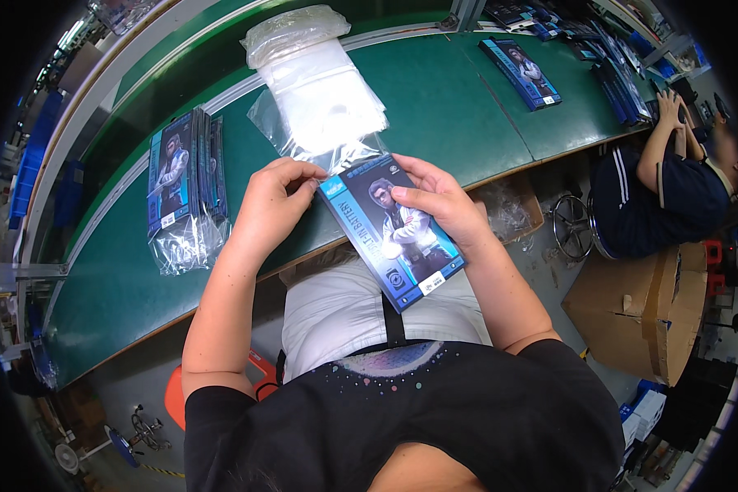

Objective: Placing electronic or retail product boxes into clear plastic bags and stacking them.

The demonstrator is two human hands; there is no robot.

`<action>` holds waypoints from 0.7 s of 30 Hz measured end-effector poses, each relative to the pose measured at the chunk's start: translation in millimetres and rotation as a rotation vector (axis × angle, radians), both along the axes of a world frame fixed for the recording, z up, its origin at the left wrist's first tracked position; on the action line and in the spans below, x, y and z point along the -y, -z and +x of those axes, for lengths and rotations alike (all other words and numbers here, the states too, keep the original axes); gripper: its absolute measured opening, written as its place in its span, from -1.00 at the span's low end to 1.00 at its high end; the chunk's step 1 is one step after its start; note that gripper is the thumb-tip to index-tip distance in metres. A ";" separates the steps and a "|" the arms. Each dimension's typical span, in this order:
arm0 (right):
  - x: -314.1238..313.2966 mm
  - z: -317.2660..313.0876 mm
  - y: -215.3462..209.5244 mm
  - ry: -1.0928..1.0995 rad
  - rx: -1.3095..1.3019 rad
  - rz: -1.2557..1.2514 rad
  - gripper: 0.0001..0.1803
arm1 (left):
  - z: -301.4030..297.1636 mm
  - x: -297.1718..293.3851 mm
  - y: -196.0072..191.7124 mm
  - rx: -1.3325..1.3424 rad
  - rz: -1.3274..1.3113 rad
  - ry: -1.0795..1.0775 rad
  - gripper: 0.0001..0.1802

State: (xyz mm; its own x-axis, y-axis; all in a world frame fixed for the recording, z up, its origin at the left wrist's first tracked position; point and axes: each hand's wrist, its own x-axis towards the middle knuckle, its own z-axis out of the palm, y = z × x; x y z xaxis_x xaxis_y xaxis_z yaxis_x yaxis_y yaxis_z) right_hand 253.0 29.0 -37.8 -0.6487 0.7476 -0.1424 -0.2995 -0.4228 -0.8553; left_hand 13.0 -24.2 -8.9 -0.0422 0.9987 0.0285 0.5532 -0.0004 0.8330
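Note:
A flat black and blue battery box [392,230] with a printed figure on its front is tilted above my lap, over the table's near edge. My right hand [444,199] grips its upper right side, thumb across the front. At the box's top left corner, my left hand [279,201] pinches with thumb and forefinger at the mouth of a clear plastic bag [336,154]. That bag lies at the near end of a stack of clear bags [320,90]. Whether the box's top edge is inside the bag I cannot tell.
Several bagged boxes [180,176] stand stacked at the left on the green table [435,98]. A single box [521,72] lies at the far right, with more boxes [619,82] beyond. A co-worker [672,180] sits at the right, near a large cardboard carton [631,312].

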 end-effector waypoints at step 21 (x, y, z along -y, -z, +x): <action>23.4 -4.5 -4.7 0.252 0.115 0.074 -0.70 | 21.9 23.5 5.2 0.036 0.311 0.044 -0.82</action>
